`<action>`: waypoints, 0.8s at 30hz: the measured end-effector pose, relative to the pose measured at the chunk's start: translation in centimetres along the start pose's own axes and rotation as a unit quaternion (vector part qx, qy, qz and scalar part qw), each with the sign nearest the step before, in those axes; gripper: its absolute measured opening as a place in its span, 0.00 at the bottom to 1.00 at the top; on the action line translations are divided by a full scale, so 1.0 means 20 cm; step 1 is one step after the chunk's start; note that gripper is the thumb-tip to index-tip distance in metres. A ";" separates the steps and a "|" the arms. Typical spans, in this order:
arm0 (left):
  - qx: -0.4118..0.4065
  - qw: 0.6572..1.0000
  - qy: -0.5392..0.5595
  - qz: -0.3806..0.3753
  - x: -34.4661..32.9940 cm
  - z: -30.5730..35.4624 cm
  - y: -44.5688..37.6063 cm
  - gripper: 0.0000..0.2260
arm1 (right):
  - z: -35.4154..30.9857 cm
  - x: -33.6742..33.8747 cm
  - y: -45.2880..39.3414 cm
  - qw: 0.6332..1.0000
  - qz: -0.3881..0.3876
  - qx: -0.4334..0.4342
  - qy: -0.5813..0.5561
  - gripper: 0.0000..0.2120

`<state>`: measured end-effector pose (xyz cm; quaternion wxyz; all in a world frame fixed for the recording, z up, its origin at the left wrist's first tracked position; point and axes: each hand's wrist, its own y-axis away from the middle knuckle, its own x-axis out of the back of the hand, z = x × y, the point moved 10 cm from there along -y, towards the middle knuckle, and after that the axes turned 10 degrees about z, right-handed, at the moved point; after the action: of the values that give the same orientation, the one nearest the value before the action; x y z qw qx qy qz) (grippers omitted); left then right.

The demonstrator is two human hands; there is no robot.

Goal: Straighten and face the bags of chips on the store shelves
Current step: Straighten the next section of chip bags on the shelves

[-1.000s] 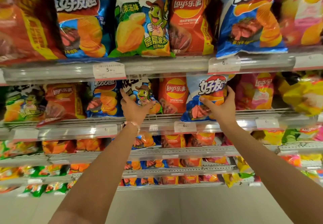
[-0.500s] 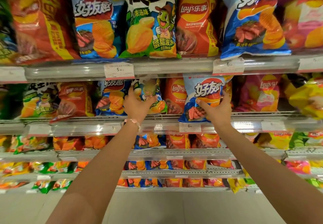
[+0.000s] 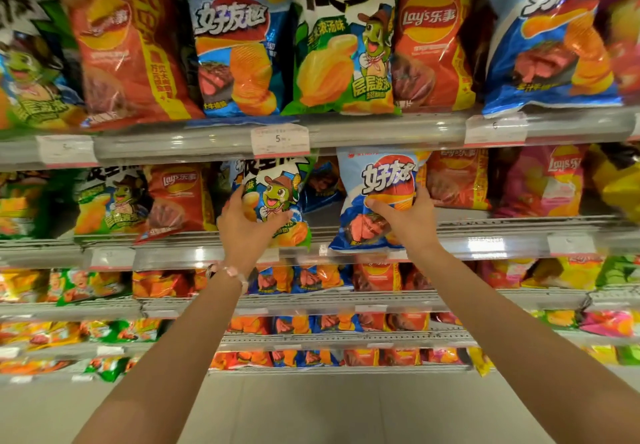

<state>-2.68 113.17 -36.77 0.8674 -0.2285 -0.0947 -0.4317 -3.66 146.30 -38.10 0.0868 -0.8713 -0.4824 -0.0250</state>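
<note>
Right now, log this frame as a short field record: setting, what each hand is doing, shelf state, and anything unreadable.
setting: store shelves stocked with chip bags, price tags on the rails
left hand: grips the cartoon-character bag on the second shelf
right hand: grips the light blue bag, whose bottom hangs over the shelf rail
wrist: bracelet on the left wrist
gap: a darker bag sits back between the two held bags
price tag: shows a 5, rest unreadable
blur: outer edges of the frame smeared
</note>
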 end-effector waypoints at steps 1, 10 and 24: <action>0.009 1.000 0.002 -0.003 0.03 -0.04 -0.02 0.51 | -0.01 -0.05 0.01 1.000 -0.002 0.000 0.001 0.37; 0.018 0.999 0.020 -0.017 0.22 -0.18 -0.12 0.47 | -0.14 -0.42 0.00 0.996 0.013 0.015 0.082 0.35; 0.025 0.997 0.052 -0.053 0.28 -0.27 -0.17 0.51 | -0.03 -0.75 0.05 0.980 0.005 0.022 0.199 0.41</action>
<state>-2.26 104.94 -38.34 0.8524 -0.1784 -0.0729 -0.4861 -10.82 133.25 -39.54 0.2004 -0.8490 -0.4516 -0.1873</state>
